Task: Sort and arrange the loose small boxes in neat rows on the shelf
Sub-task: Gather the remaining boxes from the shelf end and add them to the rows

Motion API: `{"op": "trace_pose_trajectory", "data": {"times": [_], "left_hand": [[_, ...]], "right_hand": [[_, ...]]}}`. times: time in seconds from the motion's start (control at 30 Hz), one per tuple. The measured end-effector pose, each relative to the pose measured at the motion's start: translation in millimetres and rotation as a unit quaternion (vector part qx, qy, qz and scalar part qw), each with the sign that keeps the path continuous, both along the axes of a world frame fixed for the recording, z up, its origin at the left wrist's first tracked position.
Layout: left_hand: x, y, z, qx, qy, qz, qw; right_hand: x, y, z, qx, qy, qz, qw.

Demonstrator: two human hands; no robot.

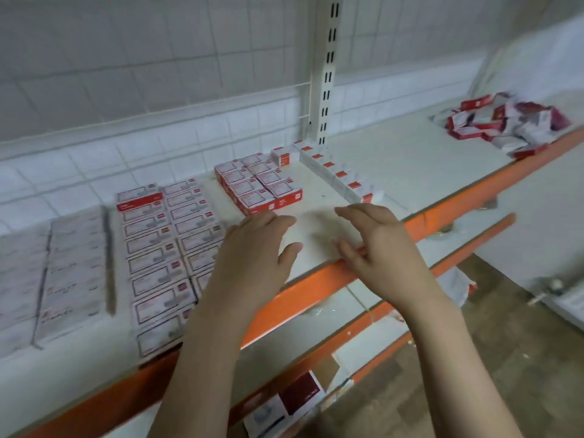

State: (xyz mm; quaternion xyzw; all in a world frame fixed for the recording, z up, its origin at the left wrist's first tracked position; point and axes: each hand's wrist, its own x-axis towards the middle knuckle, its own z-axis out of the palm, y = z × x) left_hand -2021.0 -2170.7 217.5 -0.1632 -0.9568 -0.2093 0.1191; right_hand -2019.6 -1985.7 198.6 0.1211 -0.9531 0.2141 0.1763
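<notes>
Work on the shelf (395, 159) is judged partly complete. At the left, two long columns of red-and-white small boxes (164, 248) lie flat, running from the back wall to the front edge; beside them to the left sit grey-white flat packs (72, 267), blurred, also in columns. Behind the hands a compact stacked block of boxes (256, 184) stands squared up, and a single-file row of upright boxes (335, 173) runs diagonally from the slotted upright post (327, 74) toward the orange front rail (316, 279). One separate box (284, 156) stands at the back, near the head of that row. Outstanding: a loose heap of boxes (502, 124) remains unsorted at the far right of the shelf, well apart from the arranged groups. The left hand (256, 245) and right hand (373, 241) hover over the bare patch between block and row, fingers extended and relaxed, grasping nothing. Further cartons (284, 403) lie on the lower shelf; whether they belong to the job cannot be told. Assessment: the larger share appears ordered, the heap still awaits placement, and the diagonal row looks likely to need straightening.
</notes>
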Motion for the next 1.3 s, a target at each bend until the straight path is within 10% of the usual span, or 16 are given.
{"op": "trace_pose_trajectory", "data": {"times": [0.53, 1.3], "left_hand": [[-72, 339, -8, -0.016, -0.035, -0.165, 0.986], [-272, 495, -20, 0.005, -0.066, -0.168, 0.984]], "right_hand": [[-16, 329, -11, -0.021, -0.029, -0.174, 0.984], [-180, 491, -12, -0.002, -0.081, -0.236, 0.969]]}}
